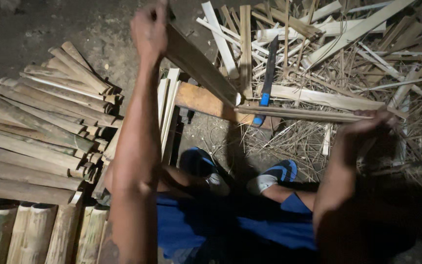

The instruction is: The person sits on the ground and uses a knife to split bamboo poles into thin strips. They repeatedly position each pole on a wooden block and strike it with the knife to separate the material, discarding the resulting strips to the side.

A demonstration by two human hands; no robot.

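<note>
My left hand (148, 27) is raised at the top, gripping one half of a split bamboo piece (199, 63) that slants down to the right. My right hand (367, 122) grips the other half, a long thin bamboo strip (299, 114) that runs level to the left. The two halves meet near a wooden plank (203, 100) on the ground. A long knife with a blue handle (265, 83) rests upright against that plank, just behind the strips. Neither hand touches the knife.
Split bamboo slats are stacked at the left (35, 132), with round bamboo sections (30, 232) below them. Loose strips and shavings (367, 54) litter the ground at right. My feet in blue sandals (277, 176) sit beneath the plank.
</note>
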